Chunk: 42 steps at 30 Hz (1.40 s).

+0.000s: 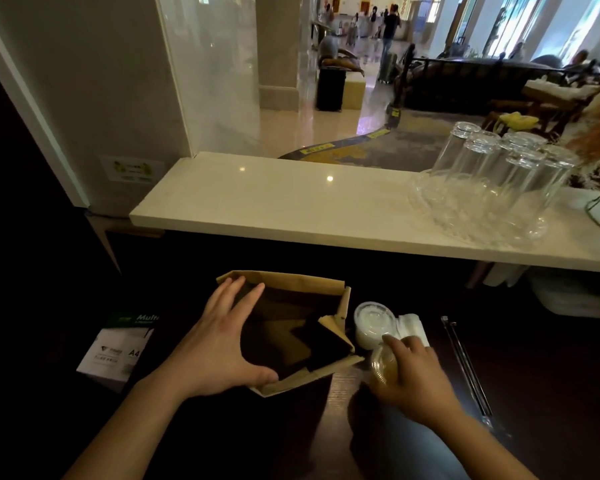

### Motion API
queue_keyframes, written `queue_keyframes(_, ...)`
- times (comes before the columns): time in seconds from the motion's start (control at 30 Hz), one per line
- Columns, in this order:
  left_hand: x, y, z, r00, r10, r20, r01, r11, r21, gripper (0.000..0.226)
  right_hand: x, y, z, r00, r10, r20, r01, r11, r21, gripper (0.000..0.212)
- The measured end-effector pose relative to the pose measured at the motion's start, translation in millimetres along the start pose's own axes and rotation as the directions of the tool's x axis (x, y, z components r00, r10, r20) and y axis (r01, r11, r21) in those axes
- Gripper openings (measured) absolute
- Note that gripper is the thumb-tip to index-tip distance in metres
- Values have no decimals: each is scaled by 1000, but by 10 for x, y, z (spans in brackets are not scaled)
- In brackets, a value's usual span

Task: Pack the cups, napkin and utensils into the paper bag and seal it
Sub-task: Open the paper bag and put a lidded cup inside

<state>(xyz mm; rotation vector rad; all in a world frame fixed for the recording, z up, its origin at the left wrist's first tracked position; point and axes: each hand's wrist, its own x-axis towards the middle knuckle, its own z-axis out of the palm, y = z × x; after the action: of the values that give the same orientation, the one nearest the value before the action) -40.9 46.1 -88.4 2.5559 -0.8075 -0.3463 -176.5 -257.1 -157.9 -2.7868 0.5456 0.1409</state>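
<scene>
Left hand (222, 337): we see it spread wide, bracing the open brown paper bag (302, 375) at its rim.
Right hand (407, 379): closed around a clear lidded cup of amber liquid (383, 367).
White lidded cup (373, 323): just beside the bag.

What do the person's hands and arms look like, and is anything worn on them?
Both are bare: the left hand and right hand show no gloves, and no rings or watch can be seen. Both forearms are uncovered up to the picture's bottom edge, with no sleeve in view.
</scene>
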Motion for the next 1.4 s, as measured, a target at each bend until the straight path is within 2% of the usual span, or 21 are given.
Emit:
queue_keyframes(0.1, -17, 25, -1, 1000, -2, 10, 2, 1000, -22, 132, -114, -164, -485, 986, -91, -142, 103, 992, 78, 96)
queue_keyframes(0.2, -24, 51, 3, 1000, 7, 2, -7, 999, -33, 132, -240, -457, -1052, 940, -219, -263, 250, 964, 91, 99)
queue_keyframes(0.33, -43, 45, 7, 1000, 5, -5, -6, 999, -47, 133, -348, -967, -1475, 869, -371, -328, 423, 900, 103, 96)
queue_keyframes(0.47, -53, 21, 19, 1000, 16, -26, -18, 997, -68, 132, -177, -1450, -1324, 847, -504, -168, 526, 839, 135, 97)
queue_keyframes(0.57, -55, 13, 22, 999, 27, -40, -31, 995, -95, 133, 96, -1675, -938, 832, -554, -9, 554, 831, 45, 95)
queue_keyframes(0.67, -71, -4, 31, 999, 26, -36, -29, 996, -81, 134, 390, -1764, -517, 831, -540, 134, 553, 828, -88, 93)
queue_keyframes(0.77, -90, 9, 50, 999, 33, -28, -35, 997, -64, 134, 631, -1843, -154, 799, -537, 270, 597, 760, -256, 82)
queue_keyframes(0.87, -94, 18, 58, 999, 39, -28, -41, 997, -59, 133, 793, -1929, 72, 782, -505, 365, 604, 757, -249, 69)
queue_keyframes(1.0, -107, -23, 57, 999, 28, -40, -30, 998, -47, 133, 878, -1970, 257, 776, -520, 358, 610, 762, -217, 64)
queue_keyframes(1.2, -129, -87, 73, 999, 21, -44, -23, 999, -27, 133, 888, -1966, 440, 788, -524, 322, 593, 786, -174, 87)
queue_keyframes(1.4, -137, -168, 32, 998, 2, -69, -2, 1000, -1, 133, 923, -1893, 560, 845, -428, 320, 496, 851, -173, 90)
